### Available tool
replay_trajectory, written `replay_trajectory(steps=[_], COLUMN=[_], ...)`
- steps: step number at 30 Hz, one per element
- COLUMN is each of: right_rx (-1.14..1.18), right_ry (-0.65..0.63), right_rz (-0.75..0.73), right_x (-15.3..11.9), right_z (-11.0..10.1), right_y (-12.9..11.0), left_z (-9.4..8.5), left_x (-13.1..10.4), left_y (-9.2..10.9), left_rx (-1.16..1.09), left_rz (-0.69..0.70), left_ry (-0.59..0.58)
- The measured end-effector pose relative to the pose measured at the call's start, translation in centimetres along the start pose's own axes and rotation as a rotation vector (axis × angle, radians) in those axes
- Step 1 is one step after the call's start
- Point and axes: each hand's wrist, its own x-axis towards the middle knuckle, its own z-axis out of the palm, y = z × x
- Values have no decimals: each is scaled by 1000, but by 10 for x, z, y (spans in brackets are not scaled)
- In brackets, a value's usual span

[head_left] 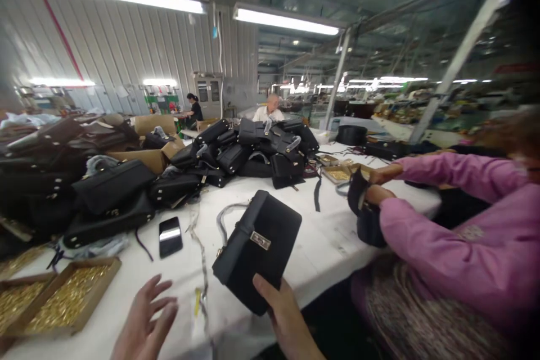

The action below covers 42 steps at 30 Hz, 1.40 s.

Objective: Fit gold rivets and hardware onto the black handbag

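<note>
A small black handbag [270,225] with a metal clasp on its front is tilted above the near edge of the white table [236,185]. My right hand [282,309] grips its lower edge, thumb on the front face. The bag's handle [222,219], wrapped in pale film, loops out on the left. Apart from the bag, my left hand [147,318] hovers over the table with its fingers spread and nothing in them. It is nearest to a cardboard tray [80,318] of small gold-coloured metal parts and a black phone [170,236].
Black handbags [248,152] are heaped across the back of the table, with more bags [113,185] at the left. A co-worker in a pink sleeve [422,225] handles a black bag [369,219] at the right. Another tray [337,174] of gold parts stands near that person.
</note>
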Motion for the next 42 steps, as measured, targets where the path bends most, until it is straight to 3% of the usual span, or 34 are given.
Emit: replay_trajectory(steps=[3,6,11,14,16,20,23,25,27,29,31,33,34,36,38,42], right_rx=[-155,-230,2,102,161,167,60,-110,-373,-669,-920,-1005,-1019,-1073,-1141,-1347], right_ry=[81,90,-24,-141,-227,-331,-425,-470,-525,-594,-605,-511,-503,-619,-761,-1219], right_rz=[82,134,342,525,582,548,555,571,587,565,452,269,82,-354,-622,-645], right_x=[-49,-77,-84,-86,-91,-104,-104,-101,-98,-95,-92,-86,-82,-72,-60,-40], right_z=[20,26,0,-13,-9,19,30,24,11,-1,-3,7,17,41,66,99], right_y=[18,16,22,43,58,81,94,98,91,67,27,-22,-45,-80,-95,-78], left_z=[36,50,19,3,4,19,22,17,7,-2,-10,-15,-16,-16,-14,-11], left_x=[-29,-53,-69,-77,-84,-98,-101,-99,-94,-86,-78,-70,-67,-64,-63,-73], left_y=[2,2,-4,-11,-17,-34,-45,-49,-50,-50,-51,-52,-53,-54,-58,-73], left_rx=[-152,-142,-473,-749,-898,-1050,-1036,-986,-937,-908,-889,-849,-826,-792,-792,-853], left_rz=[27,51,-212,-391,-502,-649,-683,-689,-684,-678,-698,-737,-754,-771,-779,-795], left_ry=[-290,-250,12,11,-18,-41,-28,-30,-81,-143,-155,-155,-166,-195,-221,-308])
